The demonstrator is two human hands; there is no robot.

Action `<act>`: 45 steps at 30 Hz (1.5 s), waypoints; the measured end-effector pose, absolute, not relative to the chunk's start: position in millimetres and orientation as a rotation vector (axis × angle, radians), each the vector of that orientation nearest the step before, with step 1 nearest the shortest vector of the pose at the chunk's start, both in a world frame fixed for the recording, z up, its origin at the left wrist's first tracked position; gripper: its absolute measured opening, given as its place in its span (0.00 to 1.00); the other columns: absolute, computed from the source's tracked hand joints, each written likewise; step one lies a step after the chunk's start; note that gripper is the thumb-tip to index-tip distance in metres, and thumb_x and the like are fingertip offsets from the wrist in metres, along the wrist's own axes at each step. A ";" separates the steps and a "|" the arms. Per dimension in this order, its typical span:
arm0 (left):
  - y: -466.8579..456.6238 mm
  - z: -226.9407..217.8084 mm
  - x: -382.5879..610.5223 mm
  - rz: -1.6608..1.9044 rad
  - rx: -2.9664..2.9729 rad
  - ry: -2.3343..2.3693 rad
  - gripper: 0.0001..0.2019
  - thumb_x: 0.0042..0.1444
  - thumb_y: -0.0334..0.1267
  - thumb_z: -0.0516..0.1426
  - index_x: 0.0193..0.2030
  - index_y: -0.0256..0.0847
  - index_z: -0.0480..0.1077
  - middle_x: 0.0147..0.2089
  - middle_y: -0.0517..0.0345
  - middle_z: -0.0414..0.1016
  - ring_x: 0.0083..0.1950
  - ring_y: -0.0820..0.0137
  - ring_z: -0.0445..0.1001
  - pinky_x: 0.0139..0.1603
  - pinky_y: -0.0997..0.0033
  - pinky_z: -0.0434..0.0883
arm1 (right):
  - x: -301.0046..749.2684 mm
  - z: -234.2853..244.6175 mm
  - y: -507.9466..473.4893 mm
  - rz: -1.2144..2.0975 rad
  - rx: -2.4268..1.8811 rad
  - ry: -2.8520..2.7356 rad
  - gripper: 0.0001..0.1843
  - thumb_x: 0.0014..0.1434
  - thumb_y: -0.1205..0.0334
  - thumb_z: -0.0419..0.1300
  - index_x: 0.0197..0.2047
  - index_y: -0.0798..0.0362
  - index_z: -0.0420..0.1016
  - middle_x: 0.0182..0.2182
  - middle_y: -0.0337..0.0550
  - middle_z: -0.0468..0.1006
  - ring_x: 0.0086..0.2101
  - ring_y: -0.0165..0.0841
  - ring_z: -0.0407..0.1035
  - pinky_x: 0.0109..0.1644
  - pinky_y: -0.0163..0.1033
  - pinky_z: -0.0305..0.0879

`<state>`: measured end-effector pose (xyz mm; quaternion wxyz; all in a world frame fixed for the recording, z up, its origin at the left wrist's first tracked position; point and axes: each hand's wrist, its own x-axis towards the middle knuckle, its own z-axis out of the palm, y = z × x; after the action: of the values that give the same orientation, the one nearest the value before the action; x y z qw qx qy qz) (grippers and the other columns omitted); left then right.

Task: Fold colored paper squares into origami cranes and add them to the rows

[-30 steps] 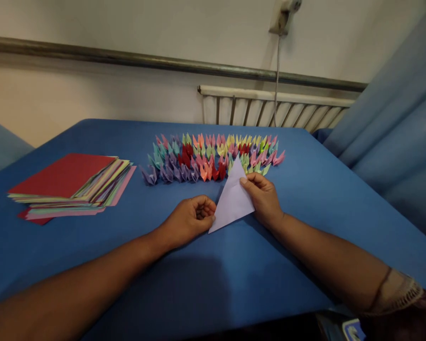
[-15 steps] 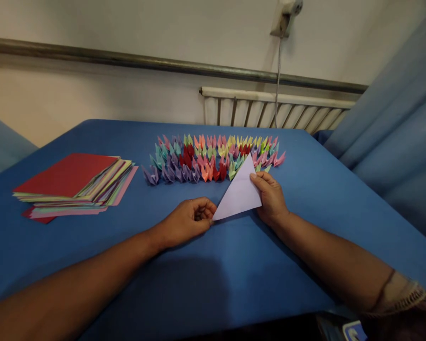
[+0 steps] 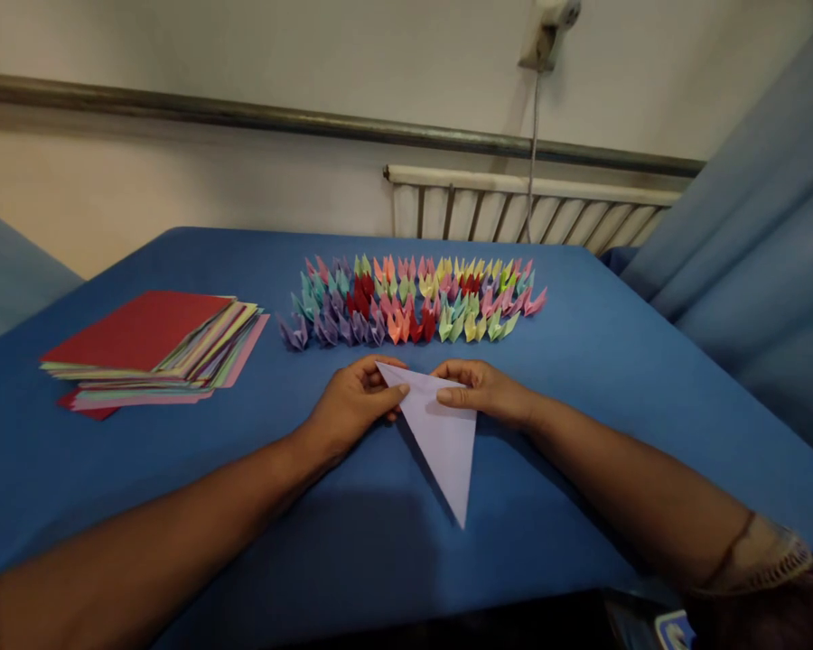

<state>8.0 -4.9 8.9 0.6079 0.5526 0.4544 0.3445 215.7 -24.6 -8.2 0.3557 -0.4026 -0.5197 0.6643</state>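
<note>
Pinching the folded lilac paper (image 3: 445, 442) by its far edge in left hand (image 3: 352, 406) and right hand (image 3: 486, 394) — looks mid-fold — likely calls for matching corners before creasing.

Head-worn view, facing forward and down, hands (image 3: 347, 408) close, wall (image 3: 244, 45) beyond

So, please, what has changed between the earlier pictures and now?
The folded lilac paper has been turned: a sharp corner pointed away from the person before, now one points toward the person. The left grip, before at the near corner, now holds the far left corner. The right grip has moved left and nearer, and holds the far edge. The paper stack and the origami cranes stayed in place.
</note>
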 end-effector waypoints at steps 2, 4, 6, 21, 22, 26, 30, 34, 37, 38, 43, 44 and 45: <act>0.0 8.2 5.4 0.886 1.257 1.094 0.22 0.43 0.40 0.67 0.44 0.36 0.68 0.30 0.62 0.73 0.27 0.74 0.71 0.29 0.73 0.70 | 217.7 -10.5 -21.5 1.655 -1.064 -1.301 0.24 0.41 0.54 0.74 0.38 0.54 0.72 0.29 0.36 0.76 0.27 0.28 0.70 0.32 0.34 0.65; 5.1 8.0 2.3 0.892 1.335 1.167 0.23 0.43 0.41 0.66 0.46 0.36 0.68 0.29 0.62 0.73 0.27 0.73 0.71 0.29 0.72 0.69 | 218.4 -17.3 -16.5 1.538 -1.098 -1.206 0.24 0.39 0.56 0.74 0.37 0.53 0.69 0.28 0.35 0.76 0.26 0.28 0.70 0.33 0.35 0.66; 8.6 8.4 -0.7 0.816 1.500 1.241 0.22 0.45 0.42 0.65 0.47 0.36 0.70 0.28 0.62 0.74 0.27 0.71 0.72 0.29 0.72 0.68 | 218.5 -26.9 -10.7 1.393 -1.162 -1.130 0.24 0.40 0.56 0.73 0.37 0.52 0.68 0.27 0.35 0.76 0.26 0.29 0.70 0.32 0.36 0.66; 20.5 5.8 -21.2 0.411 2.266 1.405 0.19 0.57 0.47 0.56 0.53 0.43 0.73 0.38 0.56 0.79 0.34 0.63 0.76 0.36 0.67 0.66 | 208.2 -6.2 -44.4 0.302 -1.163 -2.385 0.14 0.66 0.64 0.52 0.50 0.53 0.75 0.45 0.50 0.74 0.44 0.39 0.67 0.50 0.45 0.66; 22.3 7.4 -22.1 0.385 2.282 1.414 0.20 0.58 0.47 0.55 0.54 0.42 0.72 0.39 0.54 0.79 0.35 0.62 0.76 0.37 0.66 0.67 | 205.4 -7.0 -46.8 0.317 -1.164 -2.453 0.15 0.66 0.63 0.53 0.51 0.53 0.75 0.45 0.50 0.74 0.44 0.39 0.67 0.50 0.44 0.66; 20.5 15.7 -23.5 0.425 2.451 1.433 0.19 0.60 0.43 0.52 0.55 0.38 0.71 0.47 0.46 0.79 0.48 0.54 0.76 0.51 0.57 0.69 | 200.0 -11.5 -50.1 0.286 -1.226 -2.512 0.18 0.66 0.61 0.55 0.57 0.53 0.73 0.48 0.51 0.73 0.46 0.40 0.66 0.53 0.47 0.65; -13.9 13.2 -16.2 0.517 2.574 1.187 0.21 0.63 0.38 0.49 0.62 0.40 0.65 0.62 0.46 0.71 0.61 0.56 0.69 0.63 0.52 0.64 | 198.7 -11.2 -51.9 0.220 -1.230 -2.548 0.17 0.66 0.61 0.54 0.56 0.53 0.73 0.47 0.52 0.74 0.45 0.41 0.66 0.50 0.47 0.65; -54.0 -5.0 -11.8 0.379 2.654 0.870 0.33 0.61 0.47 0.55 0.71 0.40 0.51 0.71 0.41 0.56 0.69 0.52 0.59 0.67 0.49 0.61 | 197.1 -12.0 -53.7 0.145 -1.239 -2.577 0.15 0.68 0.61 0.51 0.50 0.54 0.76 0.46 0.52 0.74 0.43 0.40 0.67 0.49 0.46 0.66; -62.8 -11.1 -17.8 0.287 2.751 0.813 0.37 0.63 0.53 0.52 0.72 0.35 0.46 0.72 0.35 0.51 0.72 0.49 0.53 0.68 0.46 0.58 | 196.7 -13.1 -54.0 0.143 -1.222 -2.590 0.15 0.68 0.61 0.51 0.51 0.53 0.76 0.47 0.51 0.75 0.45 0.40 0.67 0.50 0.45 0.66; -62.5 -10.6 -20.9 0.257 2.772 0.810 0.38 0.63 0.54 0.51 0.72 0.34 0.46 0.72 0.34 0.51 0.72 0.49 0.52 0.69 0.46 0.58 | 196.7 -13.2 -54.1 0.143 -1.225 -2.593 0.16 0.69 0.61 0.50 0.52 0.53 0.76 0.48 0.51 0.75 0.46 0.40 0.67 0.50 0.45 0.66; -57.0 -5.6 -36.8 0.220 2.822 0.857 0.39 0.63 0.55 0.52 0.73 0.34 0.46 0.71 0.35 0.54 0.72 0.50 0.54 0.69 0.46 0.56 | 197.0 -11.2 -55.0 0.104 -1.260 -2.604 0.18 0.68 0.60 0.51 0.57 0.52 0.73 0.50 0.53 0.74 0.46 0.42 0.68 0.49 0.47 0.67; -56.2 -5.8 -40.4 0.220 2.830 0.876 0.39 0.63 0.56 0.52 0.72 0.34 0.46 0.70 0.35 0.56 0.71 0.50 0.55 0.69 0.45 0.56 | 197.1 -10.6 -55.3 0.103 -1.255 -2.609 0.18 0.69 0.60 0.50 0.58 0.51 0.72 0.50 0.53 0.74 0.47 0.42 0.68 0.49 0.47 0.67; -55.3 -6.1 -44.3 0.213 2.839 0.903 0.39 0.62 0.56 0.52 0.72 0.34 0.47 0.70 0.35 0.57 0.71 0.49 0.56 0.69 0.45 0.56 | 197.3 -10.1 -55.6 0.102 -1.248 -2.613 0.18 0.69 0.60 0.50 0.58 0.51 0.72 0.50 0.53 0.74 0.47 0.42 0.69 0.49 0.46 0.67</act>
<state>-44.3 -55.3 -6.1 0.0776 0.9477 0.3013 0.0712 197.3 -55.6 -10.1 0.1218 -0.4274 -0.8951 0.0351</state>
